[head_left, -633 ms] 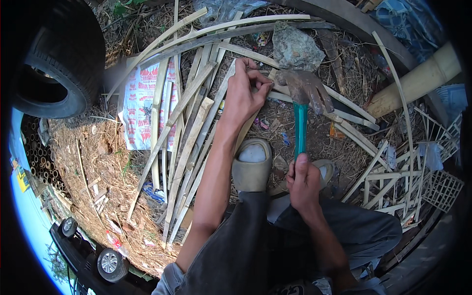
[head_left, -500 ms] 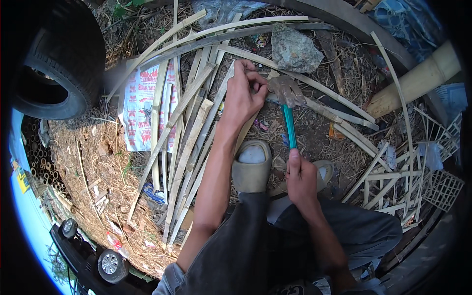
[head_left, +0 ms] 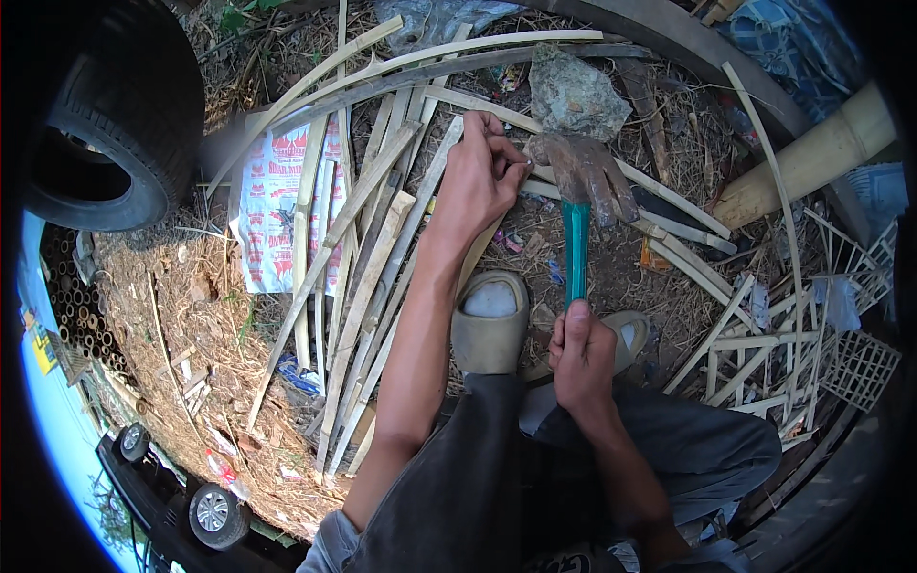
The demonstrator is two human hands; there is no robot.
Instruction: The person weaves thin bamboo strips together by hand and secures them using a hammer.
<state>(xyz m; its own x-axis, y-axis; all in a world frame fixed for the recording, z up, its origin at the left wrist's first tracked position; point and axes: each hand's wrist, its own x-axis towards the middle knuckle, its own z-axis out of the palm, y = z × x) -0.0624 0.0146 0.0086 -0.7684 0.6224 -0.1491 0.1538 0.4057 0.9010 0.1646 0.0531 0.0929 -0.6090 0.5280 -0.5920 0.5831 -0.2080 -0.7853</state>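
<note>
**Hammer raised over a pinched nail**

Your right hand (head_left: pixel 581 355) is clamped around the green handle of the claw hammer (head_left: pixel 578 205), whose rusty head hangs just beside your left fingertips. Your left hand (head_left: pixel 478 181) has its fingers pinched together, apparently on a small nail, too small to be sure, against a bamboo slat (head_left: pixel 535 187). The nail looks not yet driven. Finished lattice panels (head_left: pixel 841 353) lie well beyond your hammer hand; loose bamboo strips (head_left: pixel 368 267) wait outside your left wrist.
</note>
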